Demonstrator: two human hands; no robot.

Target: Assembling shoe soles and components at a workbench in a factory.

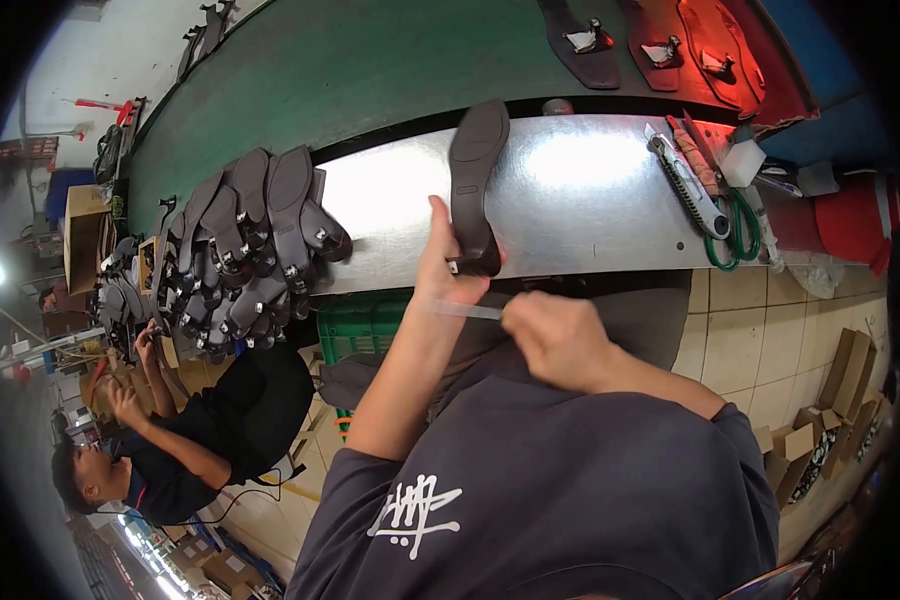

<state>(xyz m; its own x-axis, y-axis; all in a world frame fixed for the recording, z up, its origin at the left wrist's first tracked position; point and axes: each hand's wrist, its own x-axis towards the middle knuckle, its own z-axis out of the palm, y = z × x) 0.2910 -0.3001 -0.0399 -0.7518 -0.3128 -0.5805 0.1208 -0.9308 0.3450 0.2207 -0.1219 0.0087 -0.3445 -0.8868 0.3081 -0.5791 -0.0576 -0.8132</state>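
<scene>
My left hand (438,262) is closed around the heel end of a dark brown shoe sole (478,150), with its thumb out along the side. The sole stands with its toe pointing away from me, over the metal worktop. A small pale patch shows at the heel by my palm. My right hand (562,342) is a fist around one end of a thin, flat, pale strip like a blade (465,309). The strip's other end reaches across my left wrist, below the heel. Its handle, if it has one, is hidden inside the fist.
A shiny metal worktop (590,225) borders a green conveyor belt (370,70). Many soles with heels (255,230) are heaped at left. A utility knife (688,188) and green-handled scissors (738,235) lie right. More soles (582,45) ride the belt under red light. A co-worker (185,440) sits left.
</scene>
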